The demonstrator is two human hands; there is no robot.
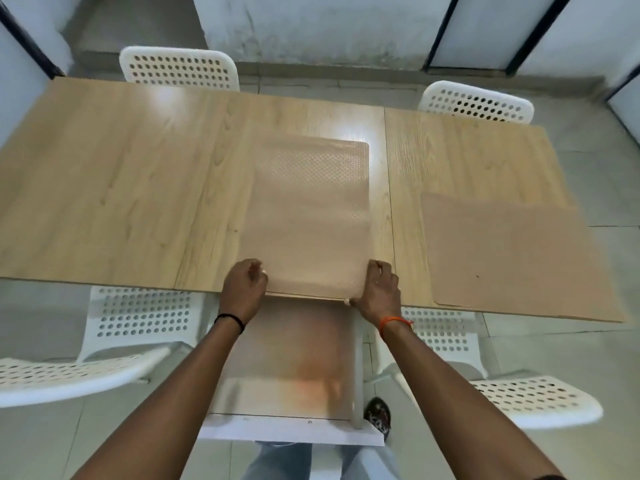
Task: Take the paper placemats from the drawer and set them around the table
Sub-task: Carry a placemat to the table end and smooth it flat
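Both hands have a grip clamped on the near corners of a blurry placemat stack [308, 216], left hand [244, 285] and right hand [377, 289], lying on the worktop [121, 188]. Just below the grip, the open drawer [287, 358]. Right of it, another placemat [512, 251] lies flat.

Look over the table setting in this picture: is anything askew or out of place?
Two things stand out. The placemat on the right lies slightly skewed, with its near corner past the table edge. The placemat in the middle, held by the left hand and right hand, also overhangs, above the open drawer.
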